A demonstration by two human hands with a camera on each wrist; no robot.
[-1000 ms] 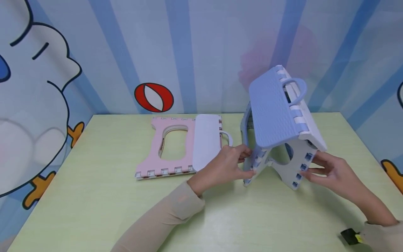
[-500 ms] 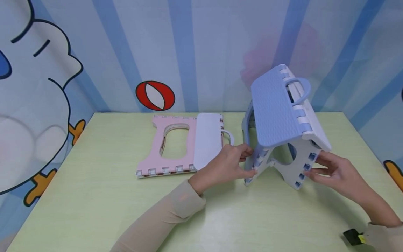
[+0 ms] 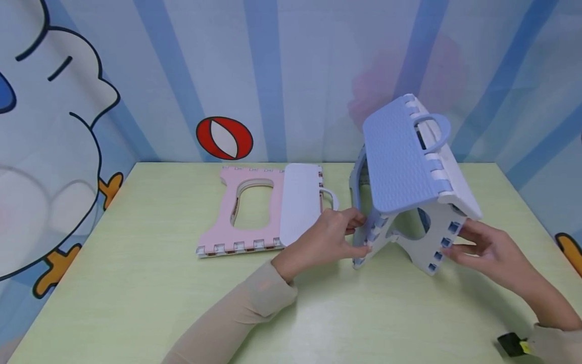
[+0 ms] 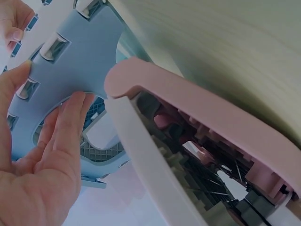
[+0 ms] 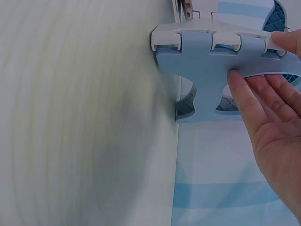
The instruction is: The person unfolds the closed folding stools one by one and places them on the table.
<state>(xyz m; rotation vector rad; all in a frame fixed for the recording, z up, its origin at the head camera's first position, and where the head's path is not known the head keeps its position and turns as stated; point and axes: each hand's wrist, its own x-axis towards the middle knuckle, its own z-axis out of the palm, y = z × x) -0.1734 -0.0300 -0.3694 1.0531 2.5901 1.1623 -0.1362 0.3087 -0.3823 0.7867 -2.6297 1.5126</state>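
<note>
Left hand [image 3: 325,235] and right hand [image 3: 493,255]: bare. Left sleeve [image 3: 227,318]: beige, long, plain, lightly creased, with a loose cuff [image 3: 275,289] at the wrist. Right sleeve [image 3: 558,346]: same beige, partly out of frame. At its edge: small black block [image 3: 511,344], yellow tab [image 3: 525,347].

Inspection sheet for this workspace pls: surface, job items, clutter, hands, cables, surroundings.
Surface: pale green tabletop.
Job items: blue-and-white folding stool, partly unfolded, seat peaked; pink-and-white folding stool, folded flat on the tabletop.
Clutter: small black item with a yellow part, by the right sleeve; purpose unclear.
Hands: left hand and right hand each grip a leg panel of the blue-and-white folding stool.
Cables: nothing seen.
Surroundings: blue-striped backdrop with cartoon print.
</note>
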